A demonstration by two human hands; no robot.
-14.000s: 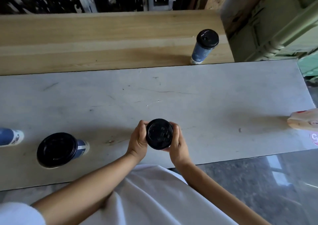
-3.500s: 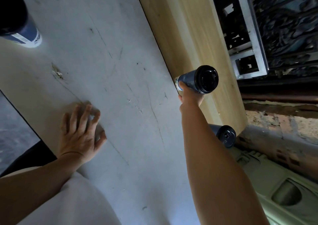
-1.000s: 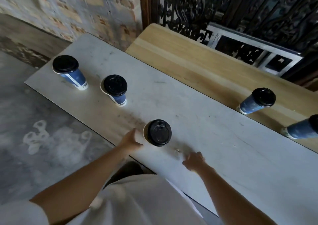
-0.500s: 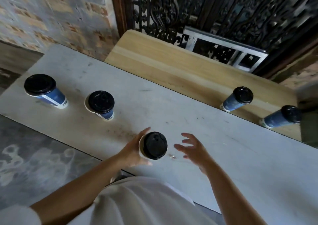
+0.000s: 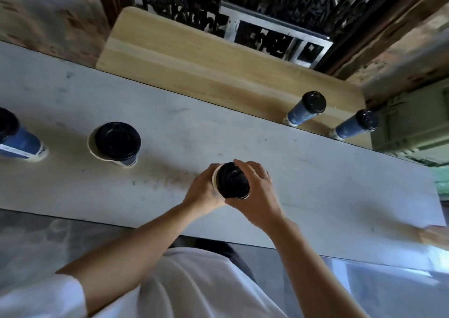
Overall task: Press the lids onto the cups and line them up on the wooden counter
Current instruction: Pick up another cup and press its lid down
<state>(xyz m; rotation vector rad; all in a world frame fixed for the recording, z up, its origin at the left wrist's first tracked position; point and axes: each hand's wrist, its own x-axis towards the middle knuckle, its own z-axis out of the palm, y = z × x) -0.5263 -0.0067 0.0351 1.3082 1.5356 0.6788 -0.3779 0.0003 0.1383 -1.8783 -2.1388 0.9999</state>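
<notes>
A blue paper cup with a black lid (image 5: 232, 181) stands on the grey table (image 5: 315, 176) right in front of me. My left hand (image 5: 202, 191) wraps its left side and my right hand (image 5: 256, 196) wraps its right side, fingers curled over the lid's rim. The lid sits slightly off-centre, with the white cup rim showing on the left. Two lidded cups (image 5: 306, 108) (image 5: 356, 125) stand side by side at the right end of the wooden counter (image 5: 184, 57). On the grey table to the left stand two more cups (image 5: 116, 144) (image 5: 15, 139), both with lids.
A dark ornate metal grille (image 5: 255, 4) and a brick wall rise behind the counter. A green crate (image 5: 413, 128) sits past the counter's right end. A tan object (image 5: 435, 236) pokes in at the table's right edge. The table's near edge runs just under my forearms.
My right hand has come in from open air and closed on the cup's right side. My left hand keeps its hold. The view has swung rightward.
</notes>
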